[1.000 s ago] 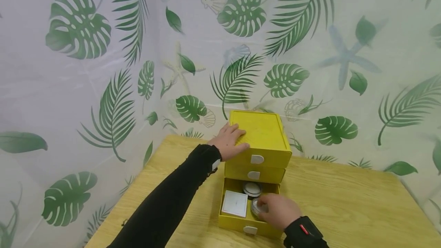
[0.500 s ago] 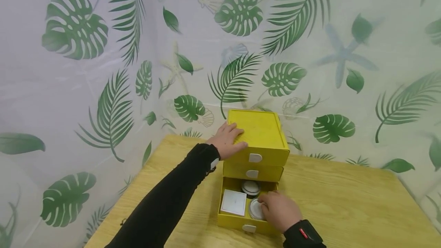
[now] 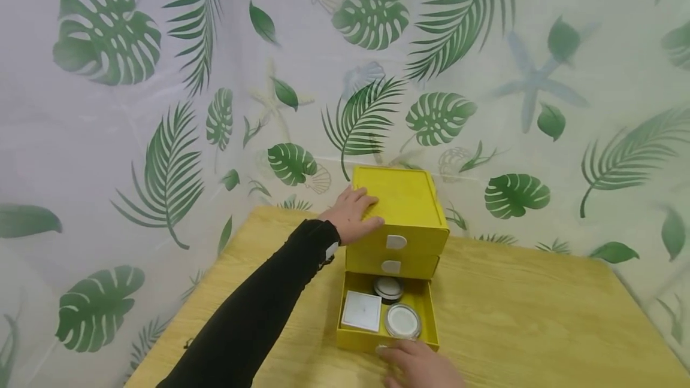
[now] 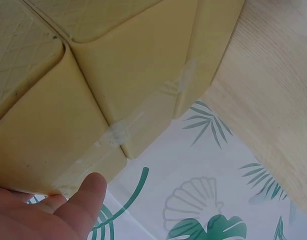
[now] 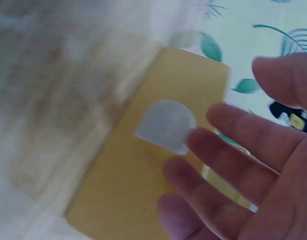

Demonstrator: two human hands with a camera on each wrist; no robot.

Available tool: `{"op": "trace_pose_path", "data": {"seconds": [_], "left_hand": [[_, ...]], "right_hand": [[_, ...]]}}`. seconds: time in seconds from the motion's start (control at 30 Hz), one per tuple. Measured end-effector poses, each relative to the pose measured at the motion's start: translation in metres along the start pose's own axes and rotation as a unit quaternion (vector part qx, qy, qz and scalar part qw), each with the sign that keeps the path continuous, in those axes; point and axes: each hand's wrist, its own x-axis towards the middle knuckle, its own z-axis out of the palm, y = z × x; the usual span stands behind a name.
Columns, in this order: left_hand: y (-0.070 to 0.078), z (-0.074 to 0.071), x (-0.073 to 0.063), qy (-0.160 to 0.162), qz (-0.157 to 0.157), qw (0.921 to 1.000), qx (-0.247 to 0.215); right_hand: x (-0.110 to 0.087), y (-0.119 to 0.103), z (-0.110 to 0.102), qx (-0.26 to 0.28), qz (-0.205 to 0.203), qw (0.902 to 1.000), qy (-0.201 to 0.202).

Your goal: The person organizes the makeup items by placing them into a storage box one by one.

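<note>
A yellow drawer unit [image 3: 399,196] stands on the table with its lowest drawer [image 3: 358,340] pulled out. My left hand [image 3: 351,215] rests on the left edge of its top; in the left wrist view the thumb lies against the yellow surface. In front of the drawer is my right hand [image 3: 423,365], fingers fairly straight. The right wrist view has its fingertips [image 5: 198,140] at the white handle [image 5: 168,125] on the drawer front. Inside the drawer lie a white square box [image 3: 362,311], a round white-topped container [image 3: 403,321] and a second round container [image 3: 388,288] behind it.
Two upper drawers with white pulls, the top one [image 3: 396,242] and the middle one [image 3: 390,267], are closed. Wooden tabletop [image 3: 528,304] extends to the right. A leaf-patterned sheet [image 3: 458,29] hangs behind and at the left.
My right hand has released the front round container, now lying flat in the drawer, and moved down to the drawer front. The left hand stays on the unit; the view shifts slightly.
</note>
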Motion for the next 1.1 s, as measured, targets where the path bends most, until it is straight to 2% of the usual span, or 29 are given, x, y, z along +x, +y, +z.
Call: {"op": "trace_pose_path", "data": {"seconds": [0.1, 0.27, 0.37, 0.5, 0.73, 0.93, 1.1], "left_hand": [[-0.001, -0.002, 0.000, 0.000, 0.001, 1.0000, -0.002], [-0.001, -0.002, -0.002, 0.000, 0.004, 1.0000, -0.005], [0.000, -0.001, -0.002, 0.000, 0.004, 1.0000, -0.004], [0.001, -0.004, -0.002, 0.000, 0.007, 1.0000, -0.001], [0.001, -0.007, 0.000, 0.008, 0.001, 1.0000, 0.005], [-0.001, -0.001, 0.003, 0.005, -0.006, 1.0000, -0.001], [-0.005, 0.005, 0.005, 0.000, -0.010, 0.9999, -0.004]], "right_hand": [[0.003, 0.001, 0.007, 0.000, -0.003, 1.0000, 0.006], [0.008, 0.005, 0.018, -0.019, -0.001, 0.9980, 0.060], [0.013, 0.009, 0.022, -0.024, 0.008, 0.9967, 0.077], [0.024, 0.013, 0.021, -0.007, 0.032, 0.9963, 0.080], [0.050, 0.027, 0.016, -0.021, 0.026, 0.9901, 0.136], [0.071, 0.042, 0.021, -0.025, 0.046, 0.9905, 0.127], [0.083, 0.052, 0.024, -0.020, 0.043, 0.9901, 0.132]]}}
